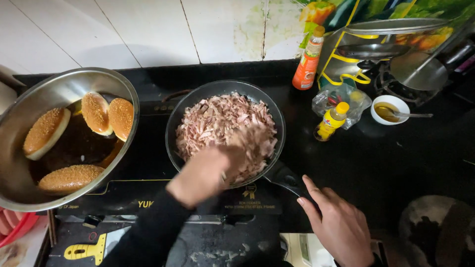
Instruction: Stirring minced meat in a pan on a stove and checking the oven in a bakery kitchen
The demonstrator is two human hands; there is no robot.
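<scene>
A black frying pan (174, 129) full of shredded pinkish meat (217, 121) sits on a black stove top. My left hand (205, 173), in a dark sleeve, is blurred with motion over the pan's near edge, its fingers down in the meat; whether it holds any is unclear. My right hand (339, 225) is at the lower right, thumb and forefinger closed around the end of the pan's black handle (284, 177).
A steel pan (59, 84) at the left holds several sesame bun halves (96, 112). Behind the frying pan stand an orange sauce bottle (308, 60), a small yellow bottle (331, 121), a plastic bag (346, 96) and a white bowl (391, 110) with a spoon. Metal lids (396, 27) rest at the back right.
</scene>
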